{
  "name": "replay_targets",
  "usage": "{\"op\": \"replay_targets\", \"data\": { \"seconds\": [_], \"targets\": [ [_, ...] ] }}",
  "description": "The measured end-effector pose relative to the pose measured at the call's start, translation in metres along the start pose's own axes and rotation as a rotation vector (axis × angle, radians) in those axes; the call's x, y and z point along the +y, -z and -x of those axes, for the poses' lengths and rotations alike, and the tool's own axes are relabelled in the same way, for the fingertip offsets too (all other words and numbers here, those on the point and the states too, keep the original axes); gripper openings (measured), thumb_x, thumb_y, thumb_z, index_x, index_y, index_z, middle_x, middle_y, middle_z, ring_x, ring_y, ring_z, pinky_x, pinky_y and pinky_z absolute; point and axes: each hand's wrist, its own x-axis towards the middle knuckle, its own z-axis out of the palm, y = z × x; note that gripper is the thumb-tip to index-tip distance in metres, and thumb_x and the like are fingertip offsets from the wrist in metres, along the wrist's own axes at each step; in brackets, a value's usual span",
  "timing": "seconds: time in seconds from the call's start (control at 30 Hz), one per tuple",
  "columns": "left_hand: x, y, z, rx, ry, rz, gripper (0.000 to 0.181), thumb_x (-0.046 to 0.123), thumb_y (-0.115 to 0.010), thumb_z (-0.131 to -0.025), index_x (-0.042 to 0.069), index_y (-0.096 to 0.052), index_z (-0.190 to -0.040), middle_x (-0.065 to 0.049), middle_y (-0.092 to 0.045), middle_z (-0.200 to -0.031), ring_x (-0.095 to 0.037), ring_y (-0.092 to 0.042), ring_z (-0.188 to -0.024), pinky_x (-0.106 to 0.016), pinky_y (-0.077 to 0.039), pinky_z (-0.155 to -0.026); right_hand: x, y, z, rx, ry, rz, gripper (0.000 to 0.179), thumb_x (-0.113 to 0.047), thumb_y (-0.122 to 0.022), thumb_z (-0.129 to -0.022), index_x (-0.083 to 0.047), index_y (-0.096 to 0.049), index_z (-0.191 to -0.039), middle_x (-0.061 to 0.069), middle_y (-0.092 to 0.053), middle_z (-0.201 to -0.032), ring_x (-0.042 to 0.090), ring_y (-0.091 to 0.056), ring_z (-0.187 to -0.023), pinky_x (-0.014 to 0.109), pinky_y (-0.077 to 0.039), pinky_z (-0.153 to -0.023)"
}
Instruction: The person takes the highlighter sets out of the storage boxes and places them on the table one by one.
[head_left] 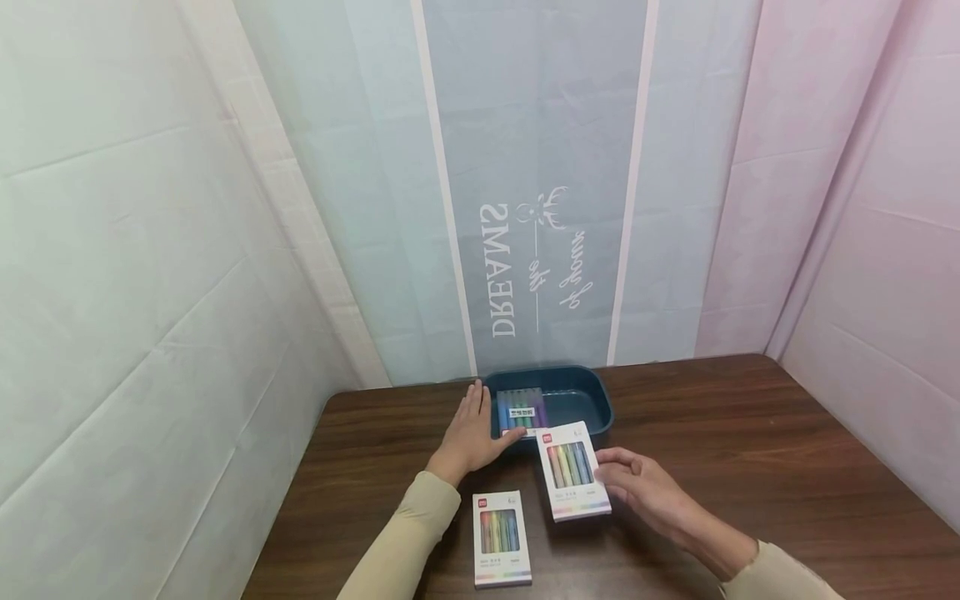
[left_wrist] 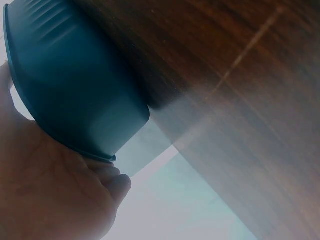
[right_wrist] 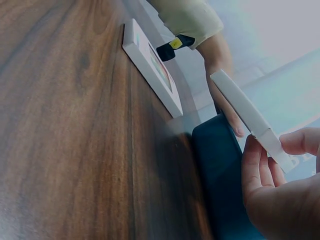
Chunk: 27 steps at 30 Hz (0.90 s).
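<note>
**White carton [head_left: 572, 500] in your right hand [head_left: 648, 493], bin [head_left: 581, 407] just ahead**

Right grip: thumb and fingers pinch the white carton by its right long edge, spread only as far as its thickness. Carton raised, pen window toward you; long axis runs away from you, far end leaning slightly left.

Bin, dark blue: ahead of that grip and a little left. The carton's far end overlaps the near rim in the head view; contact, cannot tell.

Left hand [head_left: 472, 433]: the nearer to the bin, fingers extended along its left side, thumb reaching toward the clear pen pack [head_left: 521, 404] inside.

Second carton [head_left: 502, 537]: flat on the table [head_left: 735, 433], left of your right grip and closer to you.
</note>
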Motion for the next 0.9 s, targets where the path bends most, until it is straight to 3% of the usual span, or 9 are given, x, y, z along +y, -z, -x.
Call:
{"op": "replay_targets", "data": {
  "seconds": [0.67, 0.9],
  "targets": [
    [-0.001, -0.004, -0.001, -0.001, 0.013, 0.010, 0.114, 0.085, -0.037, -0.087, 0.001, -0.012, -0.160, -0.015, 0.000, -0.168, -0.029, -0.003, -0.155, -0.043, -0.012, -0.124, 0.016, -0.001, 0.008, -0.069, 0.000, -0.016, 0.061, -0.026, -0.067, -0.097, 0.009, -0.042, -0.140, 0.022, -0.051, -0.139, 0.024, -0.059, -0.116, 0.036, -0.054, -0.096],
    [0.000, -0.001, 0.000, 0.001, 0.012, 0.009, 0.114, 0.085, -0.036, -0.087, 0.000, -0.013, -0.159, -0.015, -0.001, -0.168, -0.029, -0.004, -0.155, -0.042, -0.013, -0.124, 0.021, 0.000, 0.010, -0.102, -0.015, -0.043, 0.061, -0.025, -0.067, -0.097, 0.010, -0.041, -0.140, 0.019, -0.058, -0.131, 0.022, -0.060, -0.113, 0.034, -0.054, -0.096]
  ]
}}
